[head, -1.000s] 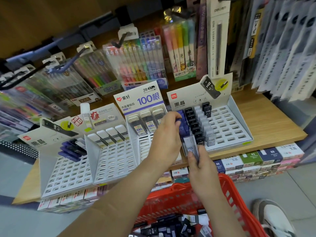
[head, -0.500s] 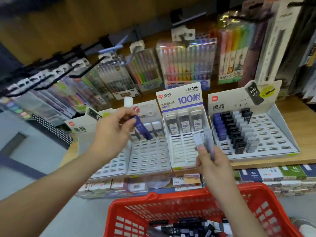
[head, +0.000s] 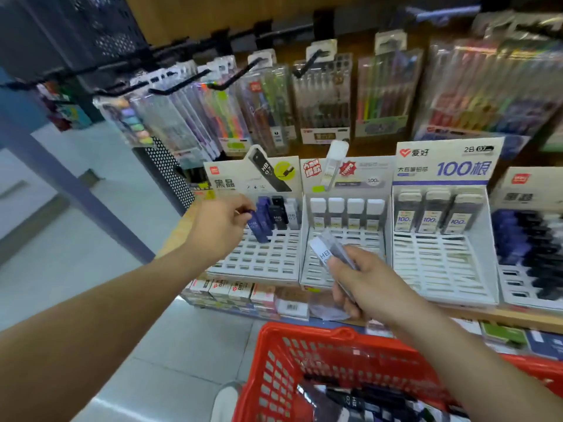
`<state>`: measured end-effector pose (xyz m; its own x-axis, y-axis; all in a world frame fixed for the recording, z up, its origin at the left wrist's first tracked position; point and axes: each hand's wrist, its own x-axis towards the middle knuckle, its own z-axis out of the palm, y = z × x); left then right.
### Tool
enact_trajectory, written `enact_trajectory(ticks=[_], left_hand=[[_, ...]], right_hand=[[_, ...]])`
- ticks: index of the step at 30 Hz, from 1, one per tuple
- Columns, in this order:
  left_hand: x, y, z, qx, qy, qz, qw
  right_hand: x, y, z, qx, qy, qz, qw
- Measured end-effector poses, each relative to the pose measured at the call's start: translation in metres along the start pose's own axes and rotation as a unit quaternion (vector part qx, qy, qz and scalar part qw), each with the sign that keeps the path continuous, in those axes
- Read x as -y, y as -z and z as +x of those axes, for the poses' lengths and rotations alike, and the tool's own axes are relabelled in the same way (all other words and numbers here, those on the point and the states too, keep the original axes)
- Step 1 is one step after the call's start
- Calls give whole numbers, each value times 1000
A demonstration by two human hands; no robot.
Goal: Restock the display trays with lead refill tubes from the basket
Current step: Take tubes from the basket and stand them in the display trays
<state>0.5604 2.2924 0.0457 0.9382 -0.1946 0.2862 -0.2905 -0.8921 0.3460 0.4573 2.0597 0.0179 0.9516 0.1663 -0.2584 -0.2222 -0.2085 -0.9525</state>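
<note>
The left hand (head: 217, 228) pinches a dark blue lead refill tube (head: 259, 230) between fingertips and thumb. The tube is tilted, and its lower end is down at the slotted face of the leftmost display tray (head: 262, 261), just in front of the blue, black and grey tubes standing in that tray's far row. Whether it is seated in a slot cannot be told.

To the right and nearer, the right hand (head: 368, 284) grasps a small bundle of clear grey tubes (head: 326, 253), one marked HB, in front of the second tray (head: 359, 236), which holds four white-capped tubes. A third tray (head: 438, 263) carries three tubes labelled 100. A fourth tray (head: 513, 286) at the far right, blurred, shows rows of blue and black tubes.

Nearest the camera, a red basket (head: 292, 360) holds more loose tubes (head: 356, 400). The trays sit on a wooden shelf (head: 502, 318), with pen packs (head: 323, 99) hanging on hooks behind them.
</note>
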Motion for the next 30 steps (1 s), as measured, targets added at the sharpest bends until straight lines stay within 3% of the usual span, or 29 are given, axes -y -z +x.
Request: enact_trajectory(ticks=[7, 11, 15, 19, 23, 28, 30], left_hand=[[2, -6, 2, 14, -11, 15, 1000], [-1, -6, 5, 35, -8, 15, 999], [-6, -16, 1, 70, -18, 22, 997], [-1, -22, 2, 59, 33, -2, 998], [0, -22, 6, 10, 52, -6, 999], [-1, -16, 11, 6, 35, 34, 999], [-13, -11, 13, 3, 59, -14, 998]], right_hand=[[3, -10, -2, 76, -46, -43, 995], [-8, -17, -4, 57, -67, 7, 996], [-11, -22, -2, 41, -91, 149, 984], [-7, -23, 1, 32, -74, 235, 969], [-8, -24, 4, 15, -70, 270, 960], [-11, -22, 6, -18, -65, 259, 964], [-10, -22, 7, -25, -55, 253, 966]])
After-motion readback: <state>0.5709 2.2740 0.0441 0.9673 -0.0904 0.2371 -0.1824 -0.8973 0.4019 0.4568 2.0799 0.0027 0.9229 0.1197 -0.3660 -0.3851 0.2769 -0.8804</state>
